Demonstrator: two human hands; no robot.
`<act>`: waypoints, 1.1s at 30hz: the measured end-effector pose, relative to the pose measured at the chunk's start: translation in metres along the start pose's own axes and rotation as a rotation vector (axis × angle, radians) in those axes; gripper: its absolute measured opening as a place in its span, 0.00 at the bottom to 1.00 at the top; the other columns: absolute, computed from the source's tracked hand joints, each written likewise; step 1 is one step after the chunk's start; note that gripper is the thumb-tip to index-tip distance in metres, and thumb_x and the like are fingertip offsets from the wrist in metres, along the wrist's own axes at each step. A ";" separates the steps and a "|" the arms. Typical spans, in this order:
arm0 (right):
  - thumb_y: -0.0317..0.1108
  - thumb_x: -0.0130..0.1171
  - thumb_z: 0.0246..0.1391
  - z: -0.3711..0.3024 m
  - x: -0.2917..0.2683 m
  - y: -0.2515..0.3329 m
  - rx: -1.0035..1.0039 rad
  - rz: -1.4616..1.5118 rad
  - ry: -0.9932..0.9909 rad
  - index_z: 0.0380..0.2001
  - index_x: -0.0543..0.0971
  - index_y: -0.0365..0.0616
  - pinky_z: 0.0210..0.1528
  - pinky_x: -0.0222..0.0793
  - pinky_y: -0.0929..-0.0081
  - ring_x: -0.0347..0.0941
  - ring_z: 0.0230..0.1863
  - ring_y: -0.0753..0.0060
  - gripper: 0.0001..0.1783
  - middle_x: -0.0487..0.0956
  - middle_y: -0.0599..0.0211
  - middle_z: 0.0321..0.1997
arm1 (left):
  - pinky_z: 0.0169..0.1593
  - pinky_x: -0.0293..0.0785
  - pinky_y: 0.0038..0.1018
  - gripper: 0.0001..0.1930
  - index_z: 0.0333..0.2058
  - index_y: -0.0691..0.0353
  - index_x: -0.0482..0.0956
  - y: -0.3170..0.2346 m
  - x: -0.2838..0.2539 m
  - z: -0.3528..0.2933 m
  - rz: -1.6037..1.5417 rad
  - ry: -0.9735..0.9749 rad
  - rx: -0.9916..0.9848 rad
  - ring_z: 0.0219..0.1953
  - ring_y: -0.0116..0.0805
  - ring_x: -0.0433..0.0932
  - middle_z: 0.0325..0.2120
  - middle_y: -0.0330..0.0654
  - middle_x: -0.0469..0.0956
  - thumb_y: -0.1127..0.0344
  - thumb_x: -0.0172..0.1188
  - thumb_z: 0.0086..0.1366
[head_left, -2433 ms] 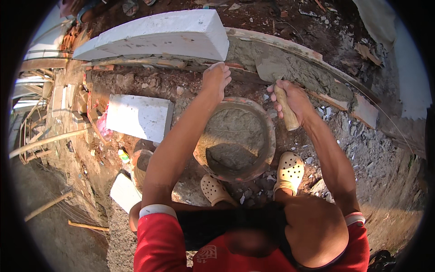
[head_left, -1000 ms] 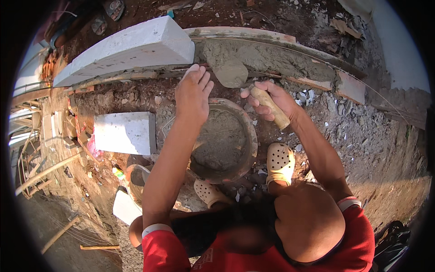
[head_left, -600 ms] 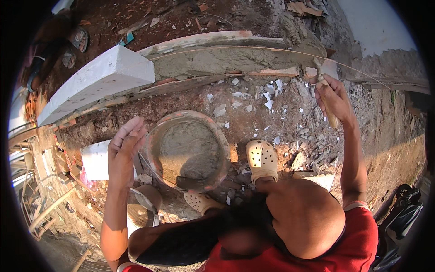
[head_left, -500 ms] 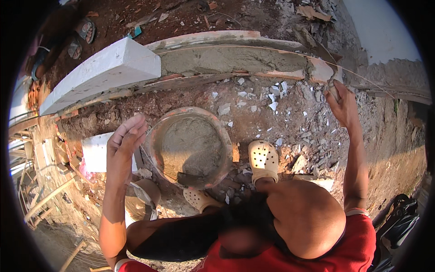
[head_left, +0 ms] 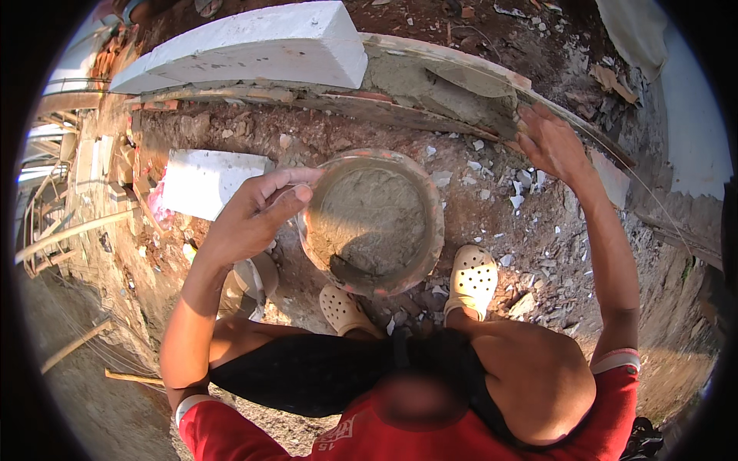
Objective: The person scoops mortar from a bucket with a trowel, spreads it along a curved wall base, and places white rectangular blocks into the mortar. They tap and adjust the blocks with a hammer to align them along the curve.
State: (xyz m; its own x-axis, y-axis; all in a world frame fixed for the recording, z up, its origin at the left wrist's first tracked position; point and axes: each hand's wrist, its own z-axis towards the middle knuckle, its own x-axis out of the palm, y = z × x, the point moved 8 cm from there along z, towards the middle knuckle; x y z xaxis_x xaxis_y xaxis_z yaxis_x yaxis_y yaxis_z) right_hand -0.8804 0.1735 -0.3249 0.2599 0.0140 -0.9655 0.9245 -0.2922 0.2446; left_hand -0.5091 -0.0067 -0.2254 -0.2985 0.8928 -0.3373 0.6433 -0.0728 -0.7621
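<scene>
My right hand (head_left: 550, 146) is closed at the right of the low wall, gripping a trowel, its handle mostly hidden by my fingers. The trowel's grey blade (head_left: 473, 91) lies along the wet mortar (head_left: 400, 77) on the wall top. My left hand (head_left: 265, 207) holds nothing, its fingers half bent and the thumb slightly apart. It hovers by the left rim of a round bucket (head_left: 437, 230); whether it touches the rim I cannot tell. Grey mortar (head_left: 373, 215) fills much of the bucket. A white block (head_left: 254, 50) sits on the wall, left of the mortar.
A string (head_left: 653, 196) runs along the wall at right. Another white block (head_left: 211, 180) lies on the ground at left, near a small pail (head_left: 257, 280). White chips (head_left: 516, 201) litter the soil. My feet, in cream clogs (head_left: 472, 273), are just below the bucket.
The view has shifted, so wall and bucket appear moved. My right hand has brought the trowel leftward onto the mortar. My left hand has come closer to the bucket, its fingers now pointing right.
</scene>
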 end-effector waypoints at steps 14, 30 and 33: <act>0.31 0.58 0.62 -0.020 -0.017 -0.003 0.087 -0.342 0.191 0.67 0.70 0.41 0.52 0.81 0.47 0.82 0.47 0.38 0.30 0.79 0.43 0.58 | 0.60 0.71 0.30 0.25 0.61 0.64 0.79 0.019 -0.011 0.009 0.088 -0.019 -0.055 0.52 0.28 0.77 0.48 0.40 0.84 0.50 0.60 0.76; 0.33 0.58 0.64 -0.089 -0.011 -0.060 0.213 -0.300 0.193 0.70 0.69 0.51 0.49 0.81 0.48 0.82 0.47 0.36 0.31 0.77 0.45 0.63 | 0.49 0.68 0.24 0.27 0.60 0.65 0.80 0.025 -0.024 0.003 0.052 -0.112 -0.011 0.41 0.23 0.70 0.37 0.33 0.79 0.48 0.62 0.75; 0.32 0.59 0.63 -0.101 -0.013 -0.062 0.213 -0.223 0.106 0.70 0.70 0.51 0.49 0.80 0.47 0.81 0.46 0.33 0.31 0.78 0.44 0.61 | 0.50 0.68 0.25 0.27 0.60 0.65 0.80 0.029 -0.026 0.003 0.053 -0.105 -0.027 0.42 0.23 0.71 0.37 0.33 0.79 0.47 0.62 0.75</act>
State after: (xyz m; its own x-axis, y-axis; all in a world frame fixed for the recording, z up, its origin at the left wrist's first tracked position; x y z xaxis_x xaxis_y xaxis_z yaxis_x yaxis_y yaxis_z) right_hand -0.9126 0.2878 -0.3188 0.0952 0.1966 -0.9759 0.8856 -0.4644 -0.0071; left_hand -0.4853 -0.0335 -0.2406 -0.3352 0.8363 -0.4339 0.6782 -0.1055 -0.7272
